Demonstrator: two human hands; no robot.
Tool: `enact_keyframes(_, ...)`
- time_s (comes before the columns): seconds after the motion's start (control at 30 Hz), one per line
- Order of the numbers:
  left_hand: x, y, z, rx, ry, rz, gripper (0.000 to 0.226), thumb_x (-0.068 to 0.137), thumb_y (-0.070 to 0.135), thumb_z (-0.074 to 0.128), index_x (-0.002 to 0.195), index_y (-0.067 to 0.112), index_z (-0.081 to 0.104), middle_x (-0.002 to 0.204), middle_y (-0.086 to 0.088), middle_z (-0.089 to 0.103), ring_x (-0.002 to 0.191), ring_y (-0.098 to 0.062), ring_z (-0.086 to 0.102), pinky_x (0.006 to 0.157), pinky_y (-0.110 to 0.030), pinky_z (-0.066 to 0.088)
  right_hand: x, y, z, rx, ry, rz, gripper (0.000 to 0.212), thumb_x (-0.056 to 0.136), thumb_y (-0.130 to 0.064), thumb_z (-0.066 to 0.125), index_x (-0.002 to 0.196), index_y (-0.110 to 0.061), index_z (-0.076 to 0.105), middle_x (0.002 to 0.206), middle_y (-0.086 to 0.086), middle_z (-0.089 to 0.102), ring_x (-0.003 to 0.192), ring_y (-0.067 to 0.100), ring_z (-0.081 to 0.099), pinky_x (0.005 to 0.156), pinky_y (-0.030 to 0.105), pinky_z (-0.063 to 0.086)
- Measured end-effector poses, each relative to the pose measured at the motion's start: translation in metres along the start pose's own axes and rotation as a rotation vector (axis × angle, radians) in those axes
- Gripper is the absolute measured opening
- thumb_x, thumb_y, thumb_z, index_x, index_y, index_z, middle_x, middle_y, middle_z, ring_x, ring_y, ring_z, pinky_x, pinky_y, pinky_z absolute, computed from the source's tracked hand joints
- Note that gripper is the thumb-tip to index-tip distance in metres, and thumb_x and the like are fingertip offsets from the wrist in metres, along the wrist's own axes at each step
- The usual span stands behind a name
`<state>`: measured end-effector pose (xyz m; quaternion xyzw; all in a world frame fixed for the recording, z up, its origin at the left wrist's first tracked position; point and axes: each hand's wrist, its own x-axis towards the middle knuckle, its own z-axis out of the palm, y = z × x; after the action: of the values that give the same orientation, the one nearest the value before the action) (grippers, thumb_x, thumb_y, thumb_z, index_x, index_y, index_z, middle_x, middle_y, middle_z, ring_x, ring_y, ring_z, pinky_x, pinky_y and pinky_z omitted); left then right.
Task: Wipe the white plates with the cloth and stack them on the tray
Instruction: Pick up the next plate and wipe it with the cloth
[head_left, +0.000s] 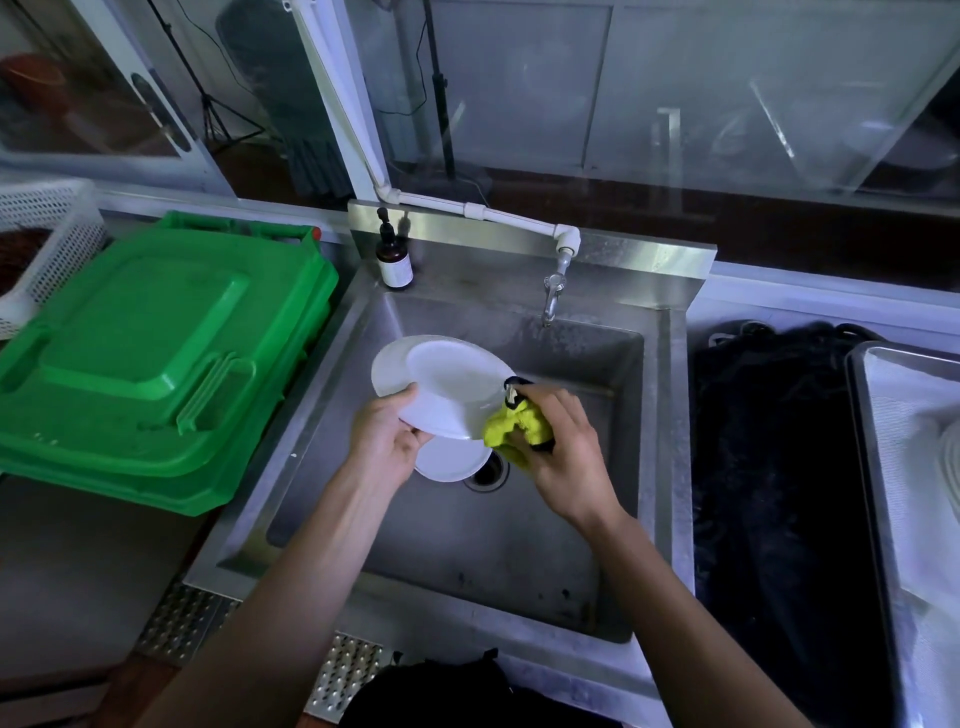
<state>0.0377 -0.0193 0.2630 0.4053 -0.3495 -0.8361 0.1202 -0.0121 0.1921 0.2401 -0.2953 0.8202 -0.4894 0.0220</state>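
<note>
Over the steel sink, my left hand grips the near-left rim of a white plate, which tilts above the basin. My right hand holds a bunched yellow-green cloth with a dark edge against the plate's right rim. Behind the held plate a second white plate shows its left rim. A third white plate lies lower in the sink beside the drain. The metal tray stands at the far right, with the edge of a white plate on it.
A green plastic bin lid lies left of the sink, with a white perforated basket behind it. A brown pump bottle stands on the sink's back ledge. The tap hangs over the basin. A black mat lies between sink and tray.
</note>
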Motion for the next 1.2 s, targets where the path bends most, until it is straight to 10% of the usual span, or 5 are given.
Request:
enact_keyframes(0.4,-0.017,-0.014,0.004,0.037,-0.112,0.003,0.035,0.093,0.002,0.061,0.128,-0.002,0.064,0.113,-0.020,0.073,0.089,-0.030,0.074,0.064,-0.038,0.060,0.020,-0.020,0.037,-0.074,0.013,-0.007,0.031,0.100,-0.027,0.061,0.129,-0.018,0.064,0.142,-0.002,0.057,0.137,0.016,0.047,0.111,0.048,0.036)
enact_keyframes(1.2,-0.020,-0.017,-0.004,-0.011,-0.297,0.042,0.045,0.081,0.004,0.069,0.126,0.005,0.064,0.126,-0.019,0.069,0.118,-0.039,0.065,0.085,-0.047,0.060,0.014,-0.007,0.022,0.083,0.164,0.290,0.049,0.102,-0.038,0.055,0.146,-0.017,0.048,0.154,-0.001,0.044,0.144,0.015,0.035,0.119,0.048,0.030)
